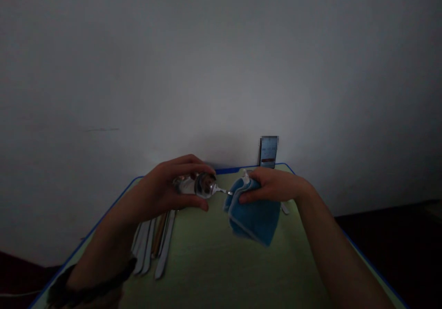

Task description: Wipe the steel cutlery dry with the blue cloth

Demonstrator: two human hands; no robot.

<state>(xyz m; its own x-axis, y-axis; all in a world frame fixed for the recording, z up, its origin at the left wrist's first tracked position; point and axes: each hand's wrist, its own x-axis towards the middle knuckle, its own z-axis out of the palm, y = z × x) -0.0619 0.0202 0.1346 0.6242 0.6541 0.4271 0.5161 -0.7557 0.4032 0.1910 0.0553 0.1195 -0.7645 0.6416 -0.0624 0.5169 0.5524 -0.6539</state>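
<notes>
My left hand (165, 190) is closed around the bowl end of a shiny metal spoon (204, 184), held above a pale green table (207, 263). The spoon's handle runs right into a blue cloth (253, 217). My right hand (272, 184) grips that cloth, pinched around the handle, and the cloth hangs down below the fingers. Both hands hover near the table's far edge.
Several pieces of light-coloured cutlery (155, 240) lie side by side on the table under my left forearm. A phone (269, 151) leans upright against the grey wall behind the table. The table has a blue rim (103, 214). The room is dim.
</notes>
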